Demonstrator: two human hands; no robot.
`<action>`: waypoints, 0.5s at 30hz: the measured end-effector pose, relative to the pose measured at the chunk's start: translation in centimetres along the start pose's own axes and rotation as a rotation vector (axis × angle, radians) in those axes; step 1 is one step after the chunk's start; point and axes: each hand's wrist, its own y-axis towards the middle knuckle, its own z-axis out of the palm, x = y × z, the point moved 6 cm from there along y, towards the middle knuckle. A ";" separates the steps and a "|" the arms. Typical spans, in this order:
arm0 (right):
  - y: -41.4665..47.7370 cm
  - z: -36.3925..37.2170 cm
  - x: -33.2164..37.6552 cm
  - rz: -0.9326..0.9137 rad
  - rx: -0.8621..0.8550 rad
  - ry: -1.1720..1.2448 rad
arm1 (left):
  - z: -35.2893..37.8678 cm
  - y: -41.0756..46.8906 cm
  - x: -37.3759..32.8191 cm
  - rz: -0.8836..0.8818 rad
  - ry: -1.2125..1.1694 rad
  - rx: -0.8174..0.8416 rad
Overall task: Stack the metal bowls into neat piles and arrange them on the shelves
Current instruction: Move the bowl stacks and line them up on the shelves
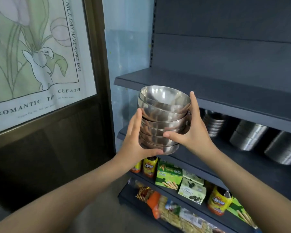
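Note:
A stack of several metal bowls (163,118) is held in the air between both hands, just in front of the dark shelving unit's left end. The top bowls sit tilted and uneven. My left hand (136,138) cups the stack's left side and bottom. My right hand (191,126) presses against its right side, thumb across the front. The stack's top is level with the front edge of the upper shelf (225,91), which is bare. On the shelf below (242,158), stacks of metal bowls (249,135) lie to the right.
Lower shelves hold snack boxes (168,175), orange packets (149,167) and bagged goods (160,204). A dark door with a flower poster (34,56) stands at the left. A pale blue wall strip (124,39) separates door and shelving.

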 end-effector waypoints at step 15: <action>7.8 9.4 -17.0 0.143 0.065 0.017 | 1.6 6.0 19.2 -0.182 0.012 0.094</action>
